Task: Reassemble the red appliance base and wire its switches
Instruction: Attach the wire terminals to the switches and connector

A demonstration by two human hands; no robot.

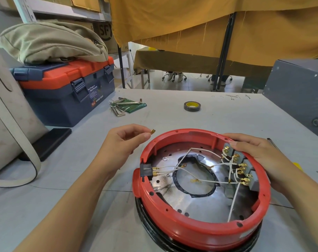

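A red appliance base (200, 231), open side up, is seen on a grey table (227, 113), in front of the person. A small brass terminal (152, 132) is pinched between thumb and fingertip of the left hand (124, 140), held just beyond the base's far-left rim. The right hand (260, 153) is laid over the right rim with fingers fairly straight, pressing beside a row of grey switches (245, 170). White wires (209, 180) are crossed inside. The terminal could be dropped into the housing if the light pinch loosens, or fitted onto the wrong tab among the closely packed connectors.
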